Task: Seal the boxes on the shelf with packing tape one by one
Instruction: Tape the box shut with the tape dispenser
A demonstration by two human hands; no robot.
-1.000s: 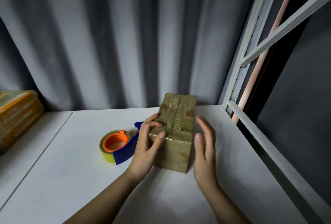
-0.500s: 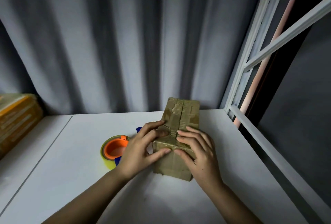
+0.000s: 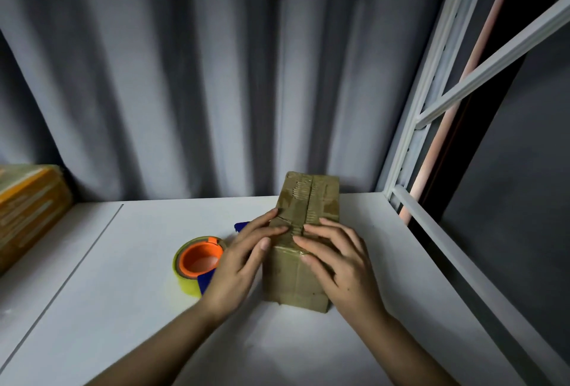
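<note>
One second ago only the left hand point(image 3: 239, 265) was on the small brown cardboard box point(image 3: 303, 243), and the right hand point(image 3: 339, 262) stood flat in the air beside it. Now both hands lie on the near top edge of the box, one at each side of the middle seam, with the fingers spread and nearly straight; they press down on the cardboard and do not grip anything. The left thumb rests against the near face. The box itself has stayed on the white shelf board point(image 3: 123, 308), upright, between the two hands. The yellow tape roll with orange core in a blue dispenser point(image 3: 199, 265) lies just outside the left hand, and no hand touches it. I judge that the person is flattening the flaps, or smoothing tape already laid there, which I cannot tell because the surface is worn. Far to the left of the left hand sits a yellow-orange wrapped package point(image 3: 27, 209).
</note>
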